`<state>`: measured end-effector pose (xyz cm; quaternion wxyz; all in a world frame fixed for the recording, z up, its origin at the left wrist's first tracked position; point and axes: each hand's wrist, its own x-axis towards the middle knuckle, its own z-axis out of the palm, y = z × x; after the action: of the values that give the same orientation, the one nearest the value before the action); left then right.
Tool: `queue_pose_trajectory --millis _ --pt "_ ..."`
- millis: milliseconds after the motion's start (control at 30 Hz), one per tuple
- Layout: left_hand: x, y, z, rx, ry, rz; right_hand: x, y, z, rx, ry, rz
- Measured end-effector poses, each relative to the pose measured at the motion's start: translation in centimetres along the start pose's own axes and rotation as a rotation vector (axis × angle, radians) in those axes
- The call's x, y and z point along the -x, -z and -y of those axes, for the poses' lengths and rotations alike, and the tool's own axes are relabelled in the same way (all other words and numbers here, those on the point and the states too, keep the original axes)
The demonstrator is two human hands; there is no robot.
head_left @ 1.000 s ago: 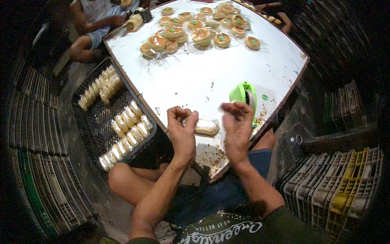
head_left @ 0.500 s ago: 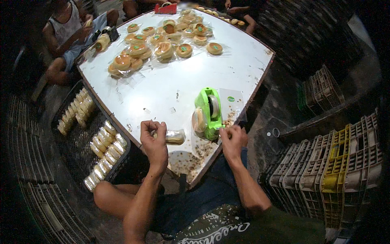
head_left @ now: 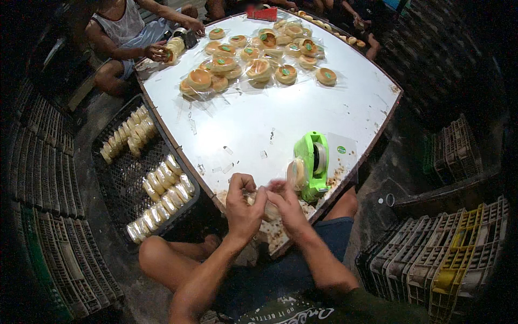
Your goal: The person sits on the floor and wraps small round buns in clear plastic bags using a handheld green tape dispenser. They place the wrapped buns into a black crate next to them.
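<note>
My left hand (head_left: 245,208) is closed around the folded end of a clear plastic-wrapped bun (head_left: 268,211), low over the near corner of the table. My right hand (head_left: 287,205) meets it there, thumb and fingers drawn together at the wrapper and slightly blurred; what they pinch is too small to make out. Both hands hide much of the package. Just beyond the right hand stands a green tape dispenser (head_left: 310,186) with a roll in it. Another bagged bun (head_left: 295,174) leans on edge against the dispenser's left side.
Many bagged round buns (head_left: 259,70) are heaped at the table's far side, near a red dispenser (head_left: 263,14). A black crate (head_left: 116,197) at the left holds rows of wrapped buns. Stacked crates (head_left: 431,254) stand right. A co-worker (head_left: 121,32) handles buns at the far left.
My right hand has left the dispenser's cutting end and come left to the wrapped bun at my left hand. The view has shifted. The co-worker's hands now reach to the buns at the table edge.
</note>
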<state>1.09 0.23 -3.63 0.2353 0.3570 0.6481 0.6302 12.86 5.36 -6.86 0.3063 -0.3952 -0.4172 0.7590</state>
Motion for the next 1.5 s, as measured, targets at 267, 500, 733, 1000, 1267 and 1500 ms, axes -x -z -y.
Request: queue_pose_trajectory --millis 267,500,733,1000,1267,1500 --pt "-5.4 -0.7 6.0 0.447 0.359 0.323 -3.7 2.8 4.6 0.481 0.424 -0.106" --pt "-6.5 -4.7 6.2 0.084 0.383 0.54 -16.3 2.6 11.0 0.778 0.693 -0.049" --pt "-10.0 5.1 4.9 0.342 0.5 0.149 -38.1 -2.5 6.5 1.891 1.014 -0.027" --pt "-8.1 10.2 5.4 -0.949 -0.111 -0.107 -21.0 -6.6 4.5 0.739 0.491 0.352" --pt "-5.9 8.1 2.4 0.261 0.566 0.301 -4.8 -3.1 0.1 0.09 0.105 0.067" --pt "-2.4 3.7 4.8 0.042 0.602 0.108 -1.5 -3.5 1.8 0.103 0.324 0.127"
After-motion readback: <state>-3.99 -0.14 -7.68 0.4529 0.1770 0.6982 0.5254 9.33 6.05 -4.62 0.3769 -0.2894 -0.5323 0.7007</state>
